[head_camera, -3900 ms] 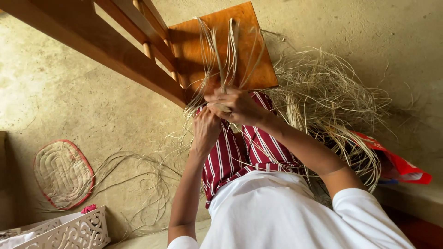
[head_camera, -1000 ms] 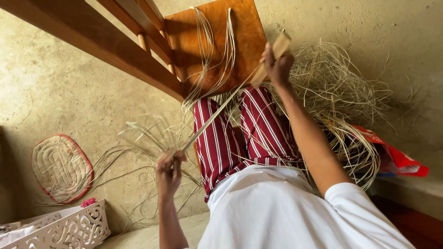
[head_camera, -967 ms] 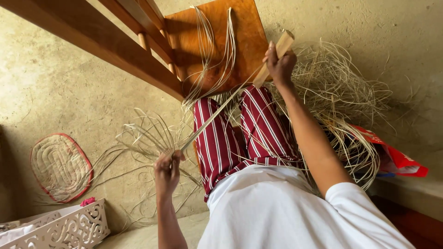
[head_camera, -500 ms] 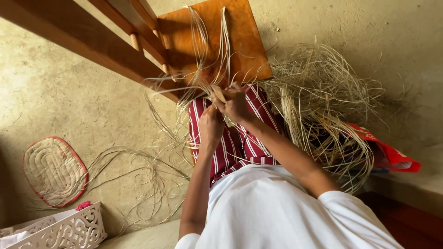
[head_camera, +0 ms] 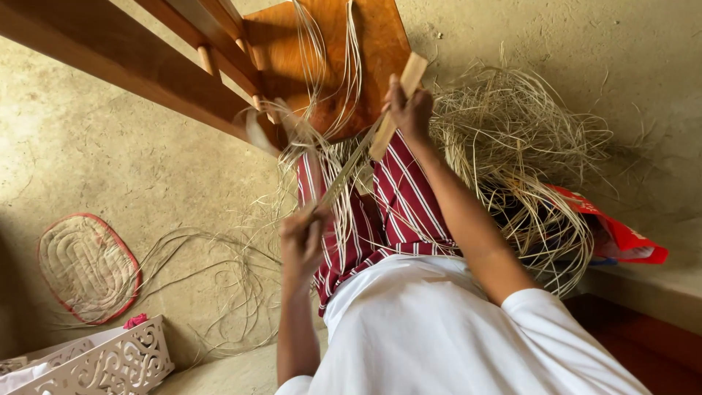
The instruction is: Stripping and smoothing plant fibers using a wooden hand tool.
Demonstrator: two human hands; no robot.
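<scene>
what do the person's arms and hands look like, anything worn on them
Both arms are bare from the short white sleeves of a t-shirt down. The left hand and right hand wear no gloves, and no rings, watch or bracelets are visible.

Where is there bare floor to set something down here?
Bare floor lies between the wooden beam and the oval woven mat. Crowded: loose strands by the white cut-out box, and the fibre pile beside the red bag.

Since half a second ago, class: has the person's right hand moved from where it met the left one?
Yes. The right hand, gripping a pale flat wooden stick, has risen toward the orange-brown wooden board.
</scene>
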